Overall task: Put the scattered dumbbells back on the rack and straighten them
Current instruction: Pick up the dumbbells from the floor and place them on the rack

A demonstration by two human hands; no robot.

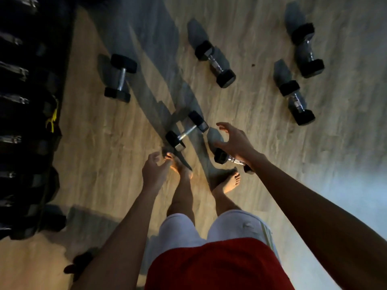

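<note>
Several black hex dumbbells with chrome handles lie scattered on the wooden floor. One dumbbell (186, 131) lies just beyond my feet, and another dumbbell (232, 160) lies partly hidden under my right wrist. My right hand (234, 141) hovers above these two with fingers spread and loosely curved, holding nothing. My left hand (155, 170) hangs lower, near my left foot, fingers loosely curled and empty. Further out lie a dumbbell (121, 78) at the left, a dumbbell (215, 63) in the middle and two at the right (307, 51), (297, 102). The dark rack (27, 122) runs along the left edge, holding several dumbbells.
My bare feet (228, 181) stand on the floor close to the two nearest dumbbells. A yellow tag (52, 120) hangs on the rack's edge. A small dark object (79, 264) lies on the floor at the lower left.
</note>
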